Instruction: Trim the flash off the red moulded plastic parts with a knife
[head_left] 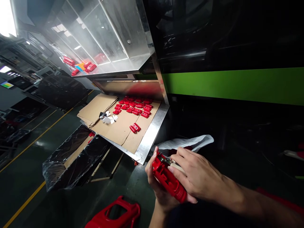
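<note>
My left hand (158, 193) is wrapped around a red plastic housing (167, 180), its hollow, ribbed inside turned up toward me. My right hand (194, 172) grips a cream-handled tool with a metal tip (178, 167); whether it is a knife or a cutter I cannot tell. The metal tip is at the upper end of the housing, touching it or very close to it. Beyond my hands, two similar red parts (135, 128) lie side by side on the cardboard-covered table (155, 128).
Several red parts (137, 111) sit in rows farther back, near a white bottle (104, 119) and stacked cardboard (97, 107). A black-lined bin (71, 172) stands left of the table. A white plastic bag (204, 139) is behind my hands. A large red frame (114, 212) is below.
</note>
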Demonstrator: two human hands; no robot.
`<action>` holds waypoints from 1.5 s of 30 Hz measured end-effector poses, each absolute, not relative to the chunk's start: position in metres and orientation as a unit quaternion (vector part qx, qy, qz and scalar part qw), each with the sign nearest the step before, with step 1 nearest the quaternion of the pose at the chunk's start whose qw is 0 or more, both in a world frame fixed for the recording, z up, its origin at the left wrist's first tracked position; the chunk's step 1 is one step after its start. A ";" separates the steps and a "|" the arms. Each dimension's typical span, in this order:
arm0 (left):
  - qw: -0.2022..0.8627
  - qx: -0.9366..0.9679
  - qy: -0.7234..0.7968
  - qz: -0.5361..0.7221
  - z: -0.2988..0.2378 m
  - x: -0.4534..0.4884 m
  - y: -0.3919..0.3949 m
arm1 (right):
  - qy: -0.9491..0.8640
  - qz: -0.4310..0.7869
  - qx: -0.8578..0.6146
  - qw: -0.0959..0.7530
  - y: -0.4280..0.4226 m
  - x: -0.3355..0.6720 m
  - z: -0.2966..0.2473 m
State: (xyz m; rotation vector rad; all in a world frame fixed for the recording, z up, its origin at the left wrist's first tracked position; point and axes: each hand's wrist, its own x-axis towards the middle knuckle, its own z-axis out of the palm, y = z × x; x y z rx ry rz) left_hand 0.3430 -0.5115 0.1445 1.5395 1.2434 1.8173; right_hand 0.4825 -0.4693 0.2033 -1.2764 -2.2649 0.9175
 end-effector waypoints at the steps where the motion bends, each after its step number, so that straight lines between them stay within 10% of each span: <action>1: 0.233 0.552 0.453 0.660 0.143 0.343 -0.512 | -0.806 0.324 -0.459 0.187 -0.470 0.482 0.201; 10: 0.355 0.463 0.404 0.705 0.153 0.350 -0.509 | -0.801 0.333 -0.464 0.179 -0.456 0.504 0.210; 18: 0.544 0.237 0.347 0.726 0.169 0.361 -0.517 | -0.716 0.431 -0.423 0.350 -0.440 0.507 0.207; 35: 0.480 0.247 0.470 0.698 0.143 0.339 -0.499 | -0.759 0.394 -0.326 0.403 -0.465 0.493 0.186; 40: 0.562 0.083 0.372 0.734 0.151 0.305 -0.497 | -0.695 0.199 -0.517 0.458 -0.435 0.536 0.167; 45: 0.658 0.101 0.254 0.702 0.157 0.300 -0.511 | -0.597 0.115 -0.739 0.291 -0.400 0.588 0.156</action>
